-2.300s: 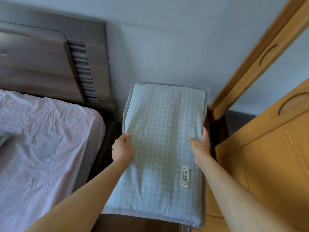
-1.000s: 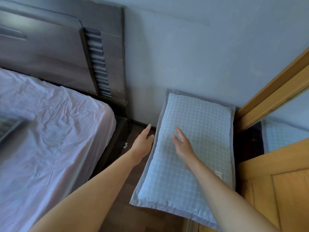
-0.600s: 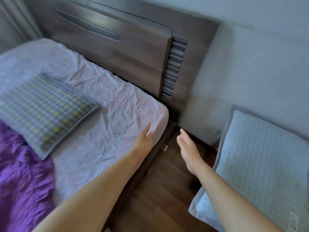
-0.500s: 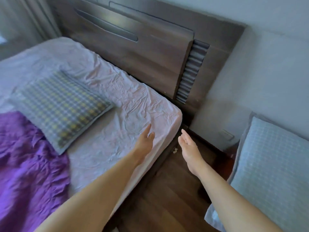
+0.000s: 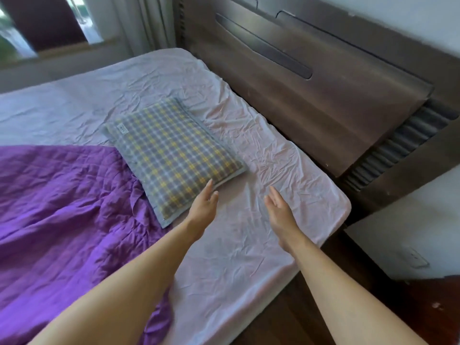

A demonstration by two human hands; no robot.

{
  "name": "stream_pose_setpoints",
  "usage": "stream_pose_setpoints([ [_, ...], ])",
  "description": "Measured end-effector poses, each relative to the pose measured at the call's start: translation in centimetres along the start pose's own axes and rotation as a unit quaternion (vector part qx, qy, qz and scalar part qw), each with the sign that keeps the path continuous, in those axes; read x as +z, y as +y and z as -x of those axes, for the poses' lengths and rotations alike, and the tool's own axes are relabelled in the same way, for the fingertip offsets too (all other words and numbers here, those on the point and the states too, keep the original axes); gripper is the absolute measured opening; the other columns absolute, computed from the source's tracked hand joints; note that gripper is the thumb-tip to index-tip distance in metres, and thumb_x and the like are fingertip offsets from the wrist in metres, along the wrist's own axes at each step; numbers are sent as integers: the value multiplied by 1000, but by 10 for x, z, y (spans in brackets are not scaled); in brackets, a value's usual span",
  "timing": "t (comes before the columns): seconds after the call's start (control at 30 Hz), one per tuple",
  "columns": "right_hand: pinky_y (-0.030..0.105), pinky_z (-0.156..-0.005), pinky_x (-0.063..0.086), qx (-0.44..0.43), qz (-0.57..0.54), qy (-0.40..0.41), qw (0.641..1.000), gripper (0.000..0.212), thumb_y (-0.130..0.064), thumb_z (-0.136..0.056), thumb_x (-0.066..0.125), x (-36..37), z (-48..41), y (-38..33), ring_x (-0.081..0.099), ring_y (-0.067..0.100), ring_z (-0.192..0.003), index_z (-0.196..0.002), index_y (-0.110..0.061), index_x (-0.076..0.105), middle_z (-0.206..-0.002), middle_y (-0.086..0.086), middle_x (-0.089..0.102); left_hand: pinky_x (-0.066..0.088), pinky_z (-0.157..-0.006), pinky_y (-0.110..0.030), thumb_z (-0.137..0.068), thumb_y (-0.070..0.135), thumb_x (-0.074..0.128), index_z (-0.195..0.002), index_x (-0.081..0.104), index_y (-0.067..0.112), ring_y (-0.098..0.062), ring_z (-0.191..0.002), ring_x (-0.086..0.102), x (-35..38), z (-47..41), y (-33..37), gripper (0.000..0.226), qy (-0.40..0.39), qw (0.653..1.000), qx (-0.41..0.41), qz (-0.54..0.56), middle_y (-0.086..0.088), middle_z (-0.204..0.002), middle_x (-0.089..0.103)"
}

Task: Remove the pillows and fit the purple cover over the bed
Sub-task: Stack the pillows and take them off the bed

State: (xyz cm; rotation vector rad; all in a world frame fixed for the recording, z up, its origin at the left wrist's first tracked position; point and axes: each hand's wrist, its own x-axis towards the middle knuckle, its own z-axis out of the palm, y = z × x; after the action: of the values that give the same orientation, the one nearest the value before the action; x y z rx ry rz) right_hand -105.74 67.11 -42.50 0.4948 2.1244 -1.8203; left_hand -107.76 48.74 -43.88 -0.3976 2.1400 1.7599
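Observation:
A grey and yellow checked pillow (image 5: 171, 155) lies on the bed (image 5: 249, 245), which wears a pale crumpled sheet. The purple cover (image 5: 62, 215) is bunched over the left part of the bed, its edge under the pillow's near-left side. My left hand (image 5: 204, 207) is open, fingertips at the pillow's near corner; whether they touch it I cannot tell. My right hand (image 5: 280, 212) is open above the sheet, to the right of the pillow and apart from it. Neither hand holds anything.
A dark wooden headboard (image 5: 311, 83) runs along the bed's far right side. Curtains (image 5: 146, 23) and a window (image 5: 42, 23) are at the top left. Dark wood floor (image 5: 311, 314) and a pale wall (image 5: 408, 232) with a socket lie to the right.
My view has swung left from the blue checked pillow on the floor to the bed. Both hands let that pillow go and have moved over the sheet toward the checked pillow.

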Motion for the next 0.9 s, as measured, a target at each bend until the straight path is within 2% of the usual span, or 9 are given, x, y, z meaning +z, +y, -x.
stream_pose_setpoints([
  [0.1, 23, -103, 25, -14, 12, -13, 1000, 50, -26, -102, 35, 31, -22, -9, 24, 13, -141, -149, -21, 19, -156, -1, 21, 23, -99, -19, -101, 24, 34, -148, 20, 21, -11, -141, 22, -37, -17, -10, 49, 38, 999, -4, 13, 6, -155, 20],
  [0.2, 22, -101, 26, -22, 15, -40, 999, 51, -27, -102, 35, 54, -42, -14, 25, 14, -140, -150, -21, 18, -155, 1, 21, 23, -100, -19, -101, 22, 35, -148, 21, 20, -13, -139, 26, -63, -30, -19, 49, 79, 996, -12, 26, 1, -154, 23],
  [0.27, 22, -102, 25, -25, 20, -55, 998, 52, -28, -102, 35, 64, -54, -15, 23, 14, -141, -150, -20, 17, -156, 2, 20, 28, -98, -21, -101, 21, 35, -148, 21, 19, -14, -137, 30, -74, -37, -24, 49, 104, 994, -15, 32, 0, -152, 26],
  [0.37, 22, -102, 24, -18, 29, -78, 996, 53, -28, -102, 35, 77, -79, -18, 21, 14, -142, -150, -20, 16, -156, 0, 18, 39, -94, -31, -101, 22, 36, -148, 21, 22, -12, -128, 39, -88, -48, -31, 49, 135, 990, -28, 37, 1, -151, 28],
  [0.47, 22, -102, 25, -15, 38, -98, 994, 53, -27, -102, 35, 87, -111, -21, 21, 15, -142, -150, -21, 15, -157, 0, 17, 29, -107, -27, -101, 21, 36, -148, 21, 21, -13, -137, 31, -100, -63, -41, 50, 155, 986, -36, 44, 0, -154, 23],
  [0.57, 24, -102, 25, -9, 54, -119, 991, 53, -27, -102, 35, 96, -147, -23, 21, 16, -142, -150, -22, 13, -157, 1, 16, 28, -107, -29, -101, 24, 37, -148, 20, 25, -16, -139, 30, -109, -81, -51, 51, 176, 981, -62, 44, 2, -154, 24],
  [0.8, 36, -114, 22, -27, 142, -137, 980, 56, -30, -101, 36, 104, -229, -13, 18, 18, -143, -150, -23, 10, -158, 1, 14, 25, -109, -28, -100, 22, 38, -149, 19, 25, -19, -140, 28, -112, -133, -74, 52, 240, 966, -91, 23, -2, -154, 24],
  [0.9, 38, -116, 19, -44, 191, -137, 971, 58, -30, -101, 37, 106, -261, -6, 14, 18, -144, -151, -21, 8, -158, 0, 11, 23, -112, -31, -100, 21, 41, -149, 17, 24, -19, -141, 25, -113, -154, -90, 55, 253, 962, -106, 18, -2, -155, 21],
])
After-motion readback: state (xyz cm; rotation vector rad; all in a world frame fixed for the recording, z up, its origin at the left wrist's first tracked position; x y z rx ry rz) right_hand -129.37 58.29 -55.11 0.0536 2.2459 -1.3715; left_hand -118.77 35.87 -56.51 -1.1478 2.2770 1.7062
